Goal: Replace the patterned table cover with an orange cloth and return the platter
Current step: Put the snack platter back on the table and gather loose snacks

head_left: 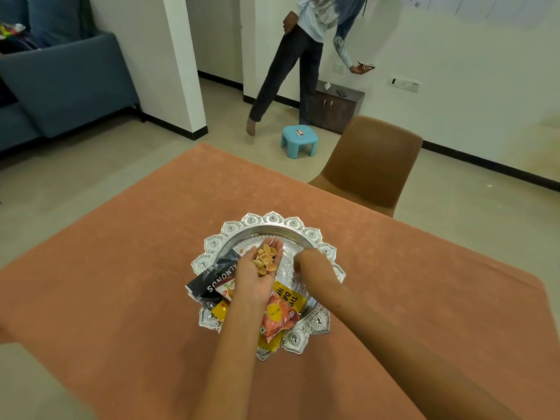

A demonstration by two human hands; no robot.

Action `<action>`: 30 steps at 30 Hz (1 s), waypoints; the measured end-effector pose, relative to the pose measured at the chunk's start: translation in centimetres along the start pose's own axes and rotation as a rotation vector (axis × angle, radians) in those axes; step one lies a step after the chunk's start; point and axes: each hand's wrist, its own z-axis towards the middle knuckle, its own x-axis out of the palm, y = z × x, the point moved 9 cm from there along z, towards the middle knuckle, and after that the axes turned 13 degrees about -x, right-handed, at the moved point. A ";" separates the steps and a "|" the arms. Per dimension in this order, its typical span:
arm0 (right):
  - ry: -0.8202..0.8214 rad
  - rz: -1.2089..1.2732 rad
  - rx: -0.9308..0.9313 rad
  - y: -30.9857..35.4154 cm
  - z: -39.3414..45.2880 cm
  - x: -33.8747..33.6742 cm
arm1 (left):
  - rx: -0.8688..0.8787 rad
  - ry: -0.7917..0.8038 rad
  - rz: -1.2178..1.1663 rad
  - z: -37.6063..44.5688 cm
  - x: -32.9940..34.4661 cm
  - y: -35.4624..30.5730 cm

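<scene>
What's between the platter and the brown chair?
Head view: only bare orange cloth lies between the platter and the chair. The snack packets sit on the platter's near side.

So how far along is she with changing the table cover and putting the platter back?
Mostly done, it seems. The orange cloth covers the table and the silver platter sits on it with snack packets. In hand: the left hand cups small shells while the right hand reaches into the platter with curled fingers. Only that tidying seems left; no patterned cover is in view.
</scene>
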 end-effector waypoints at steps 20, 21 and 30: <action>-0.223 0.643 -0.040 0.3 0.2 -8.2 | 0.014 -0.024 0.011 -0.4 0.3 0.3; -0.220 0.667 -0.100 1.5 0.2 -9.0 | 0.022 -0.037 0.023 -0.5 0.3 0.4; -0.477 0.509 -0.069 0.1 0.1 -9.5 | -0.002 0.003 -0.007 -0.5 0.8 0.4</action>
